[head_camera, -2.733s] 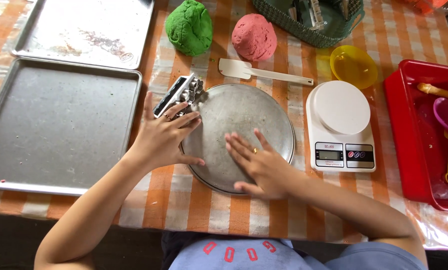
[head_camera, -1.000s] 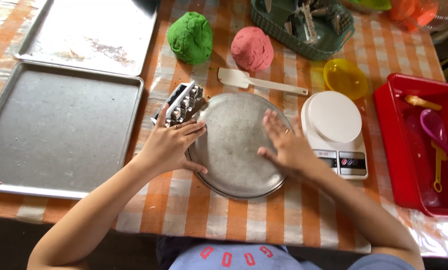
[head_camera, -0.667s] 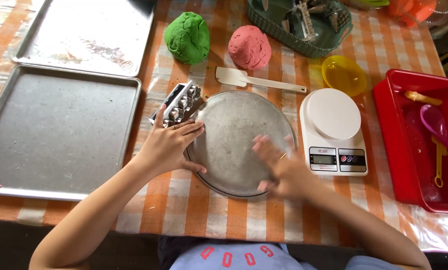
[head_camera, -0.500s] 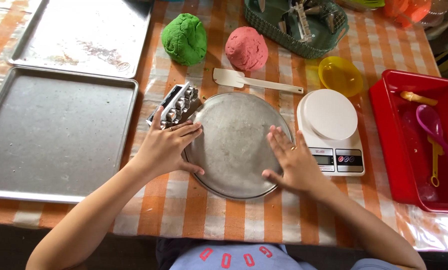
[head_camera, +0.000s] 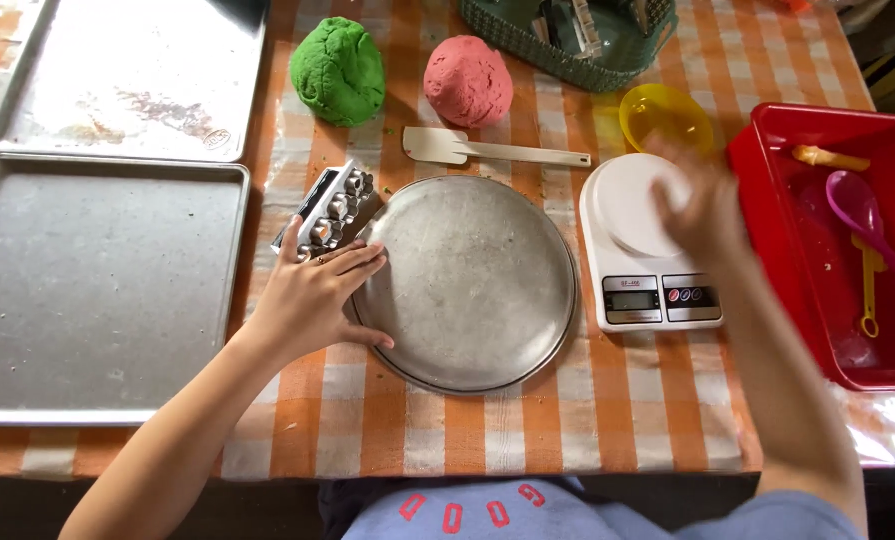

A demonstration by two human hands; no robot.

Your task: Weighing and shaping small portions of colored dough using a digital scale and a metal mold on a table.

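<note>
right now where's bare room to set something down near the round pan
Free: the round pan's own middle, the rectangular tray left of the left hand, and the checked cloth between pan and table edge. Crowded: the strip above the pan, with spatula and dough balls, and the right side, where the right hand hovers over the scale.

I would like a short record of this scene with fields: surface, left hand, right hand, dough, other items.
surface: table with orange and white checked cloth
left hand: left hand lies flat on the rim of the round metal pan, beside a small tray of metal cutters
right hand: right hand, blurred, above the white kitchen scale
dough: green dough ball; pink dough ball
other items: white spatula; yellow bowl; red plastic bin; rectangular metal baking tray
</note>
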